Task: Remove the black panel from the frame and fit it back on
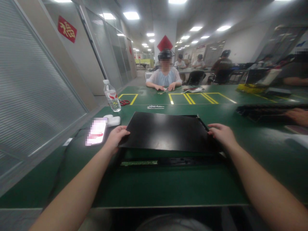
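Note:
A flat, glossy black panel (pixel 166 131) lies between my hands, its near edge raised and tilted above the green table (pixel 168 189). My left hand (pixel 117 136) is closed on the panel's left edge, thumb on top. At the right edge my right hand (pixel 222 134) pinches the panel, its fingertips partly hidden. Under the panel is a black frame (pixel 187 161), its near strip showing with a green circuit-board strip (pixel 139 163) at the left. The panel covers most of the frame.
To the left are a lit phone (pixel 96 131), a white case (pixel 113 120), a water bottle (pixel 112 96) and red-handled scissors (pixel 124 102). Small white pieces (pixel 155 106) lie beyond the panel. A person (pixel 165 75) sits opposite; a co-worker's hand (pixel 298 116) touches a black part (pixel 264 112) at right.

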`<state>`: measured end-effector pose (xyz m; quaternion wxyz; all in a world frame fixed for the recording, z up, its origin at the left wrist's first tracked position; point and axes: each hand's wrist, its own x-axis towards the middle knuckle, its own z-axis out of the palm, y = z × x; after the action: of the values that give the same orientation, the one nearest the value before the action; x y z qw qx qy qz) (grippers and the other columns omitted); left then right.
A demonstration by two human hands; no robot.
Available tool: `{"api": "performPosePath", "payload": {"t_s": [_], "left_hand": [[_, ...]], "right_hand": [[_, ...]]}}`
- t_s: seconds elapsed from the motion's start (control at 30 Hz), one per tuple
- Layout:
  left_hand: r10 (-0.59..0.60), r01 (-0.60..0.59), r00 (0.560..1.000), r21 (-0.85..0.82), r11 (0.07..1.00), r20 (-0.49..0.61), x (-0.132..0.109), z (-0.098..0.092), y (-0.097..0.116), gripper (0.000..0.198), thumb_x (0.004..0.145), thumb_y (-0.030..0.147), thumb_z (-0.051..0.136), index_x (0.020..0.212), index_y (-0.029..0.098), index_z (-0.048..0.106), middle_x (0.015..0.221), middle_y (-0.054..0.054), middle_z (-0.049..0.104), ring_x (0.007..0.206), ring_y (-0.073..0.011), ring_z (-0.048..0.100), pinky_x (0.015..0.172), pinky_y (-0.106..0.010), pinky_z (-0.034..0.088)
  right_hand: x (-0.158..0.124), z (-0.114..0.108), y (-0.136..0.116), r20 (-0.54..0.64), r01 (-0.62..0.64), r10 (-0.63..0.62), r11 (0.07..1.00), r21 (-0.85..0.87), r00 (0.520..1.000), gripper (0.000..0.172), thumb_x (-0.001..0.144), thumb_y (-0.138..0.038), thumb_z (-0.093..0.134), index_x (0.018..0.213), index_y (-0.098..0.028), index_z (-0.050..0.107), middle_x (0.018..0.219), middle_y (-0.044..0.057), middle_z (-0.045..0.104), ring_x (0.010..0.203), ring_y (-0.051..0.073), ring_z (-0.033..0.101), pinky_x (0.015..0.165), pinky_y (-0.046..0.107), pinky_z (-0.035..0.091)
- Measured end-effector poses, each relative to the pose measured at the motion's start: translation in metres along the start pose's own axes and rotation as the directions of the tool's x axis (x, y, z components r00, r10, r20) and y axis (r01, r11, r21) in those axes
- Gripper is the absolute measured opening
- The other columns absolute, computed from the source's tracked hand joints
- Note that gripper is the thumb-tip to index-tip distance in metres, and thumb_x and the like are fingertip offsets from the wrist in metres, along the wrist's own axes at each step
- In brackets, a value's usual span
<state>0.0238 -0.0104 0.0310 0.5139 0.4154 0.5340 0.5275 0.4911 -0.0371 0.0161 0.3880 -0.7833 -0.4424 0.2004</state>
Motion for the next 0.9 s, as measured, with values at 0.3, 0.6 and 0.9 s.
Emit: {"api": "performPosePath", "payload": {"t_s": [0.3, 0.6, 0.9], "left_hand": [[-0.101, 0.101, 0.995, -0.013, 0.995, 0.016, 0.0026, -0.0025, -0.0003, 0.039, 0.051, 0.015, 0.079, 0.089, 0.016, 0.071, 0.072, -0.003, 0.074, 0.059, -0.0182, 0.068, 0.055, -0.026, 0.053], [-0.138, 0.137, 0.990, -0.031, 0.990, -0.030, -0.0007, 0.0036, 0.0044, 0.038, 0.050, 0.012, 0.079, 0.087, 0.015, 0.073, 0.069, -0.005, 0.075, 0.060, -0.0199, 0.070, 0.053, -0.026, 0.054], [-0.141, 0.141, 0.989, -0.003, 0.990, 0.047, -0.0058, 0.0063, 0.0071, 0.038, 0.055, 0.014, 0.085, 0.092, 0.015, 0.076, 0.078, -0.008, 0.079, 0.061, -0.0203, 0.072, 0.053, -0.027, 0.056]], "right_hand": [[-0.0003, 0.0009, 0.0007, 0.001, 0.021, -0.021, 0.999, -0.031, 1.000, 0.033, 0.074, -0.026, 0.061, 0.101, -0.020, 0.079, 0.076, 0.005, 0.076, 0.066, 0.019, 0.066, 0.060, 0.029, 0.046], [0.0028, 0.0026, 0.0052, 0.012, 0.035, -0.035, 0.999, -0.032, 0.999, 0.031, 0.075, -0.027, 0.062, 0.100, -0.021, 0.079, 0.079, 0.005, 0.077, 0.070, 0.020, 0.068, 0.062, 0.029, 0.048], [0.0050, 0.0014, 0.0051, 0.021, 0.037, -0.036, 0.997, -0.072, 0.999, 0.031, 0.075, -0.026, 0.059, 0.099, -0.021, 0.078, 0.079, 0.005, 0.077, 0.069, 0.020, 0.067, 0.064, 0.030, 0.048]]}}
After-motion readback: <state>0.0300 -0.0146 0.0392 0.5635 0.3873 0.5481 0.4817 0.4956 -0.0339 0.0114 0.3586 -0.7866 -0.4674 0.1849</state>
